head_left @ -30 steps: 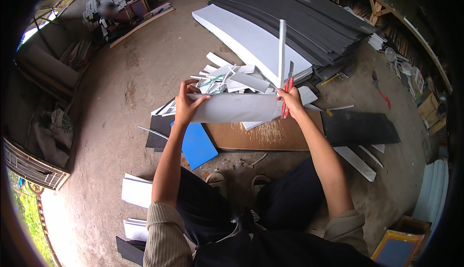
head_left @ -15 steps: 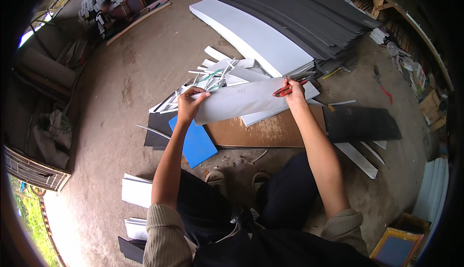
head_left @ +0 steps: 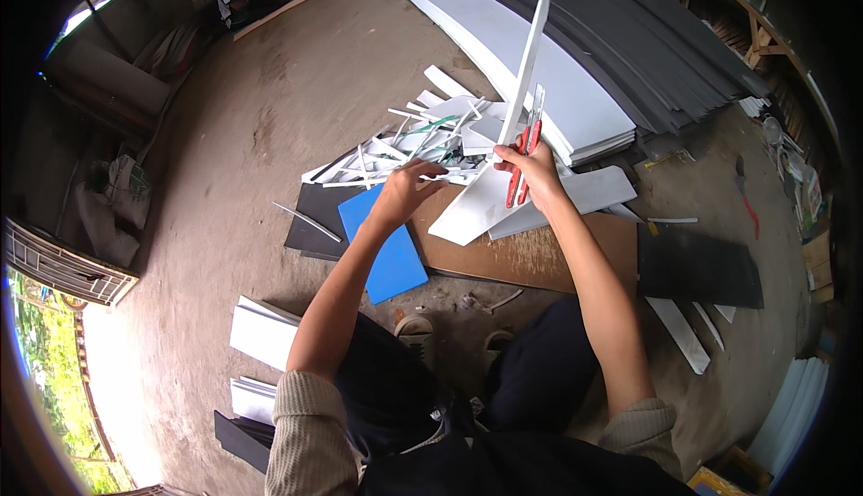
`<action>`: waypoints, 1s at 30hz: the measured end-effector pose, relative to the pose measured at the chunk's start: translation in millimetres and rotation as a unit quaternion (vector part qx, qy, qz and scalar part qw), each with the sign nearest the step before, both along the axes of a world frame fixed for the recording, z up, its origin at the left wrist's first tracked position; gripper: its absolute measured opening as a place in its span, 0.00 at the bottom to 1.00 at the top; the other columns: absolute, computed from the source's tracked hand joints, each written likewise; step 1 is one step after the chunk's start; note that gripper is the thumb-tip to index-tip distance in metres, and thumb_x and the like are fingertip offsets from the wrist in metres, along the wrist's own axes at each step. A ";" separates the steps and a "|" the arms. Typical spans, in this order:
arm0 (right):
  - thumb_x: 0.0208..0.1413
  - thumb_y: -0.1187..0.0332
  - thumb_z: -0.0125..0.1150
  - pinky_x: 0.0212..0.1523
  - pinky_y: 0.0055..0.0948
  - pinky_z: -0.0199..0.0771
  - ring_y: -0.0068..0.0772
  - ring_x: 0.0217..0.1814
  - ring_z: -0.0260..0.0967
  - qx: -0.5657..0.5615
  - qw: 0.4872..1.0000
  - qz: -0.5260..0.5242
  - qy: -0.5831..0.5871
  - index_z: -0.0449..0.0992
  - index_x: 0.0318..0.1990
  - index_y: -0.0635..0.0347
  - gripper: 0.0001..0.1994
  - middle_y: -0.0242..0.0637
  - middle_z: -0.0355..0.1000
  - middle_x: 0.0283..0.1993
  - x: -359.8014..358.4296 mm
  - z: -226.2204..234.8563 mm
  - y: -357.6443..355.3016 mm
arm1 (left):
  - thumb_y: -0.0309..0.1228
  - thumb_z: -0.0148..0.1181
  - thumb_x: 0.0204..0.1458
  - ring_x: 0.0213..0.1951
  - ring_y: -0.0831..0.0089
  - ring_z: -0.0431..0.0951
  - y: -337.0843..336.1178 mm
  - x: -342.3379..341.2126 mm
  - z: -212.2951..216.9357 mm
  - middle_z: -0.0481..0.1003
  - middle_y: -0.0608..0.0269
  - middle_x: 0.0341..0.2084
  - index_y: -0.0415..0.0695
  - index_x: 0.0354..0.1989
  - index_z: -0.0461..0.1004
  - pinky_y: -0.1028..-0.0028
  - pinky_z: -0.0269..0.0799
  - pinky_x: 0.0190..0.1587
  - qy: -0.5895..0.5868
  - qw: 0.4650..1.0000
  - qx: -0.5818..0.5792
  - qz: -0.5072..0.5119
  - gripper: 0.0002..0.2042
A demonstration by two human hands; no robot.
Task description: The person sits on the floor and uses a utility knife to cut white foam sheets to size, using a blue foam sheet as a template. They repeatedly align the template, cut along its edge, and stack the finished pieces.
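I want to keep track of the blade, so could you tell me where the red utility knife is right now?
The red utility knife is in the right hand, centre of the head view, beside the upright white foam sheet, above the brown board.

Beige ribbed sleeves pushed up, dark trousers, sandals

The strip (head_left: 526, 74) is white, and so is the sheet (head_left: 481, 204) under it. The knife (head_left: 523, 159) has a red handle. The board (head_left: 539, 258) is brown; left of it lies a blue sheet (head_left: 387, 249) on a black one (head_left: 315, 222). Beyond the board, scraps (head_left: 413, 146) are white, one green. Right of the board lies a black slab (head_left: 701, 267). The floor (head_left: 297, 92) is grey-brown.
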State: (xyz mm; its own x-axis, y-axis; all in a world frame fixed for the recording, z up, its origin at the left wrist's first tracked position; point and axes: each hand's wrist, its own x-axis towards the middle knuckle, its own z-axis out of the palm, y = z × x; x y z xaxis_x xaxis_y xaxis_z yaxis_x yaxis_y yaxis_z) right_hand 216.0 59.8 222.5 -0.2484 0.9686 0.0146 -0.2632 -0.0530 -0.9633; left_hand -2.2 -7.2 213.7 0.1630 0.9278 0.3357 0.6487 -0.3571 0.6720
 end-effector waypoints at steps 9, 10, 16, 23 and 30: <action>0.47 0.79 0.52 0.36 0.28 0.74 0.30 0.37 0.69 0.015 0.992 0.012 -0.124 0.61 0.33 0.64 0.07 0.38 0.64 0.34 -9.6 -8.8 -4.8 | 0.30 0.65 0.37 0.31 0.69 0.76 13.6 57.8 9.8 0.75 0.56 0.27 0.38 0.34 0.73 0.72 0.72 0.33 -0.055 0.996 0.004 0.067 0.15; 0.48 0.80 0.50 0.38 0.29 0.74 0.31 0.38 0.69 0.013 0.993 0.010 -0.121 0.61 0.33 0.64 0.06 0.40 0.66 0.35 -7.1 -7.4 -6.3 | 0.31 0.66 0.36 0.30 0.69 0.76 14.0 59.9 9.6 0.75 0.56 0.26 0.38 0.33 0.73 0.72 0.71 0.32 -0.053 0.995 -0.008 0.082 0.15; 0.50 0.81 0.46 0.50 0.37 0.69 0.40 0.45 0.68 -0.016 0.998 0.067 0.000 0.59 0.29 0.61 0.05 0.47 0.67 0.38 -4.3 9.2 -15.1 | 0.32 0.66 0.36 0.28 0.71 0.77 21.3 47.3 -2.1 0.76 0.58 0.23 0.37 0.29 0.74 0.75 0.71 0.32 -0.149 0.988 -0.006 0.050 0.13; 0.52 0.75 0.48 0.41 0.29 0.74 0.35 0.39 0.70 0.042 0.997 0.014 -0.069 0.59 0.33 0.65 0.05 0.43 0.66 0.37 -7.1 -13.0 -9.5 | 0.33 0.59 0.46 0.32 0.73 0.76 27.8 49.4 -4.2 0.75 0.57 0.29 0.35 0.37 0.70 0.76 0.71 0.35 -0.236 0.958 -0.139 0.081 0.15; 0.48 0.63 0.59 0.27 0.19 0.62 0.19 0.23 0.59 0.174 0.928 0.001 -0.329 0.65 0.33 0.61 0.13 0.31 0.66 0.27 15.7 -11.4 -3.3 | 0.38 0.59 0.46 0.27 0.71 0.77 28.7 45.3 -5.9 0.76 0.53 0.23 0.33 0.28 0.69 0.75 0.71 0.30 -0.246 0.958 -0.056 0.136 0.17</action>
